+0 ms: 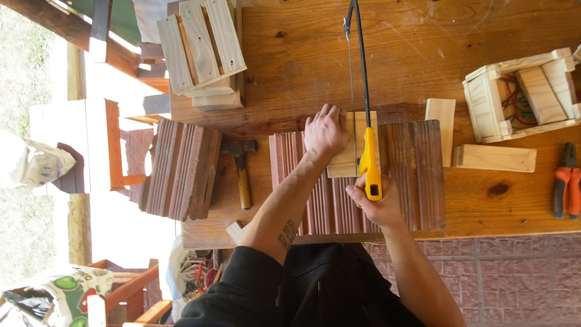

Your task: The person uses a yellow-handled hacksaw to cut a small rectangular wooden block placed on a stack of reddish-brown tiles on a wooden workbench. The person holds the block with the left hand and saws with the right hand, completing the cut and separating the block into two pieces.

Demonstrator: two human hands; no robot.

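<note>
Head: right fingers [363, 197] grip saw [370, 163]

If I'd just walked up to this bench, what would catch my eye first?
Probably the yellow-handled saw at the centre, gripped by the right hand, its blade over a pale wood piece that the left hand presses onto a ribbed brown board. A hammer lies to the left, orange pliers far right.

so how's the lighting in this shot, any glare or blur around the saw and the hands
Head view: the left edge beyond the workbench is blown out white by daylight, washing out detail there. The bench itself is evenly lit with soft shadows. The left hand on the pale wood piece, the right hand and the yellow-handled saw are sharp, with no motion blur.
</note>
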